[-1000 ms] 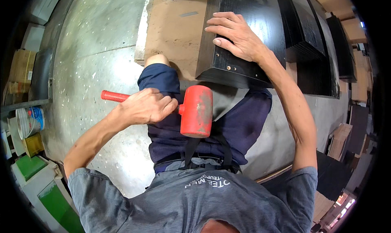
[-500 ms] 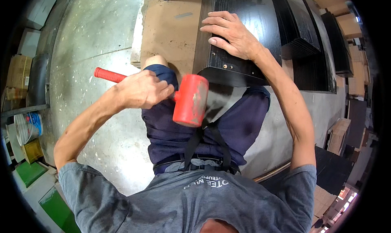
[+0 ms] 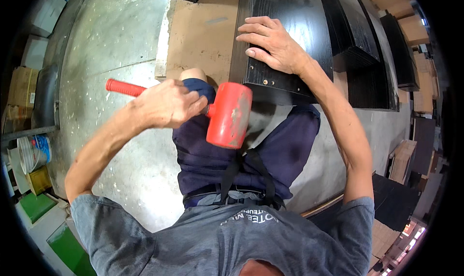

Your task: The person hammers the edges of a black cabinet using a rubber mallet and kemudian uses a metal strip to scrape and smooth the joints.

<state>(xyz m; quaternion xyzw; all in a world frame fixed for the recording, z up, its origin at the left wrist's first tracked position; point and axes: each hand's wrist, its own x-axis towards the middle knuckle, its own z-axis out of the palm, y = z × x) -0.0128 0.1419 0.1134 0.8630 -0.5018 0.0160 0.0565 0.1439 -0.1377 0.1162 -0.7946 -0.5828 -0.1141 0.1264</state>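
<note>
Closed round the handle of a red mallet [image 3: 228, 115] is my left hand [image 3: 169, 103]. The mallet's thick, scuffed head hangs in the air over my lap, beside the near end of a black wood-grain furniture piece [image 3: 295, 10]. The ribbed handle end sticks out to the left behind my hand. My right hand [image 3: 275, 44] lies on the top of that black piece with its fingers spread over the left edge. Several small holes [image 3: 265, 82] run along its near end, some with light-coloured fittings or bare wood showing.
Flat cardboard [image 3: 205, 29] lies on the concrete floor [image 3: 111, 97] under and left of the piece. More black box-like pieces [image 3: 369, 78] stand to the right. A white bucket [image 3: 31, 155] and a cardboard carton [image 3: 21, 92] sit at the far left.
The mallet has risen slightly, its head shifting a little right. My right hand stays on the black piece, which sits almost the same in view.
</note>
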